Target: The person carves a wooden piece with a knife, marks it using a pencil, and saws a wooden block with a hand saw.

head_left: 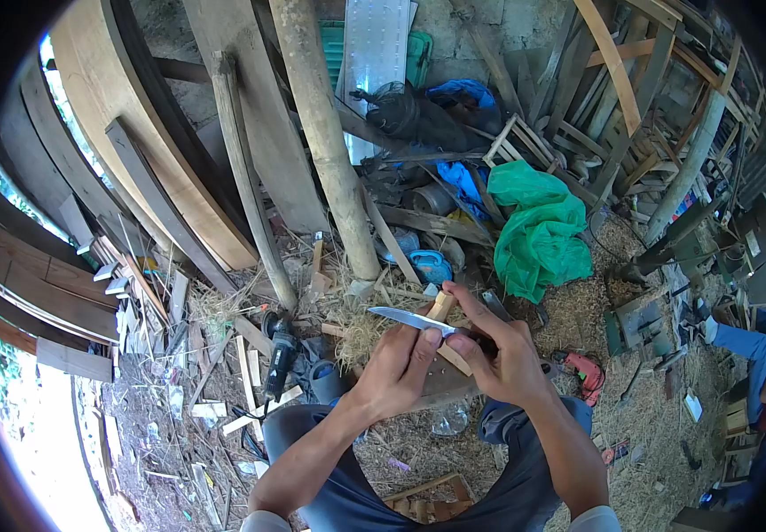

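A knife (400, 316) lies across a pale strip of wood (441, 307), its blade pointing left and its handle mostly covered by my fingers. My right hand (509, 355) is closed around the handle end, with the index finger reaching to the strip's upper end. Under the blade, my left hand (393, 365) is closed on the wood; its thumb presses beside the blade. The fingers beneath are hidden. Below both hands sits the worn edge of a wooden block (443, 390), between my knees.
An angle grinder (280, 359) lies left of my legs, a red power tool (585, 377) to the right. Green plastic sheeting (538, 230) is heaped ahead. A wooden post (325, 133) and leaning planks (143, 133) stand ahead-left. Shavings and offcuts cover the floor.
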Demonstrator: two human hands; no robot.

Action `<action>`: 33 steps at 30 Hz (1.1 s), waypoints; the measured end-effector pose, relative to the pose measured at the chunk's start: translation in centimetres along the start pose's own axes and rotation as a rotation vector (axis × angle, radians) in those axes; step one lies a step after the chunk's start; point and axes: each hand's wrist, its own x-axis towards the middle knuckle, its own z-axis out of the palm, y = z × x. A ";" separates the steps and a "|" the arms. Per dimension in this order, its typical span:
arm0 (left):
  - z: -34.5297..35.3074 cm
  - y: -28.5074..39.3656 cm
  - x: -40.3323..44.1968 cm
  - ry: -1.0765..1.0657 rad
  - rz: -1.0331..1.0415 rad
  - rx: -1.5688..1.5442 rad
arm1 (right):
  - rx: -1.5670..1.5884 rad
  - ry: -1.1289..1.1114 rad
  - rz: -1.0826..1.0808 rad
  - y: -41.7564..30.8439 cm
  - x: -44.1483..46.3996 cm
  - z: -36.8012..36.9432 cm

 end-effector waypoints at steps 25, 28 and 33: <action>1.5 0.9 0.9 0.260 0.092 0.182 | -0.085 0.058 0.139 -0.6 -0.4 0.5; 1.3 0.2 1.1 0.182 0.056 0.222 | -0.017 -0.028 0.218 -0.4 0.0 -0.1; 1.0 -0.3 1.0 0.119 0.169 0.131 | 0.067 -0.171 0.244 -1.0 0.7 -1.1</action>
